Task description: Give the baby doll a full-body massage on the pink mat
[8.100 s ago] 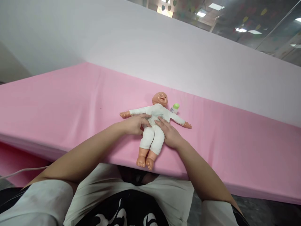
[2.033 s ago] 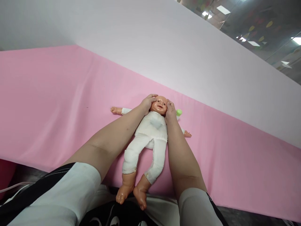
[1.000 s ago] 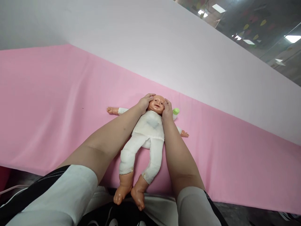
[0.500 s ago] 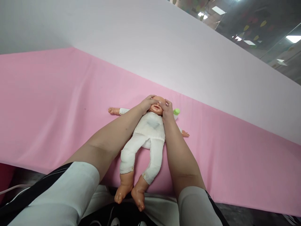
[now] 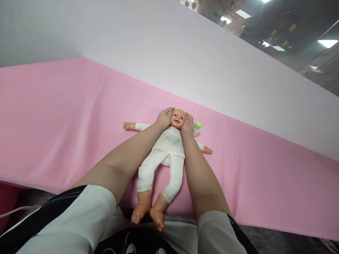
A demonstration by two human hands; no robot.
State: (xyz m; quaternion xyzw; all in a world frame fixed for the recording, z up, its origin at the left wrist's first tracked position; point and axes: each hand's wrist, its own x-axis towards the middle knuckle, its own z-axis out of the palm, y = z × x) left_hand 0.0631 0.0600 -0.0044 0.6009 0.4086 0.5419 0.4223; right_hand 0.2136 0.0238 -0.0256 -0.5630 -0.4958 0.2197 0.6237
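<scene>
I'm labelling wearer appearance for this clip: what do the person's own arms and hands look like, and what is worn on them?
Both hands, the left hand and the right hand, are bare: no gloves, rings or watch show. The forearms are uncovered. Short white sleeves cover the upper arms, the left one edged by a black panel with thin white stripes; the right sleeve has a black edge too.

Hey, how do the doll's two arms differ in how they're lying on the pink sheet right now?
The doll's arm on the picture's left stretches straight out and shows from sleeve to bare hand; the arm on the picture's right angles downward and is mostly hidden behind the person's right hand and forearm. The left hand crosses over the first arm's shoulder end. Both arms wear white sleeves and lie flat on the pink sheet.
</scene>
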